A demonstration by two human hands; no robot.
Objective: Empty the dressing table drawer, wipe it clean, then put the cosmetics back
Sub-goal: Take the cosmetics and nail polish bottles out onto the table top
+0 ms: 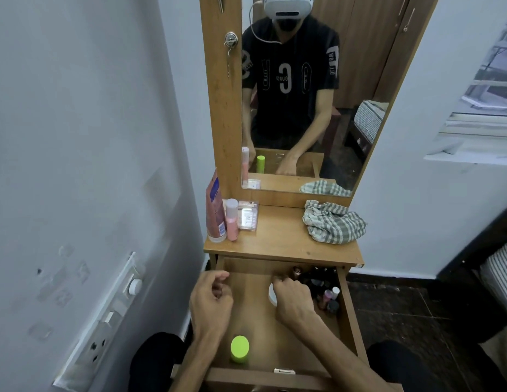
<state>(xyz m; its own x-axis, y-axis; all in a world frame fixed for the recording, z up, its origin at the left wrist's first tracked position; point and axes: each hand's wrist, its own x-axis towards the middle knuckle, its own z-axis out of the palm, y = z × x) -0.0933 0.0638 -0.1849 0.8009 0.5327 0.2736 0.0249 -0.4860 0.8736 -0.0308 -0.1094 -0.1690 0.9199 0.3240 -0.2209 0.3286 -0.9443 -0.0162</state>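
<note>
The open drawer [248,295] holds a green-capped bottle [240,349] near its front and small bottles [325,290] crowded at the right. The right hand [291,298] rests over a white jar [272,295]; whether it grips is unclear. The left hand [211,298] hovers loosely curled, empty. The bottles look light, rigid and tippy, best pinched at the cap.

Both forearms extend forward from the lower edge of the view, bare to the wrist. Left hand [211,297]: raised, back facing up, fingers loosely curled inward, holding nothing. Right hand [293,297]: lowered further forward, knuckles up, fingers bent downward; what the fingertips contact cannot be determined.
</note>
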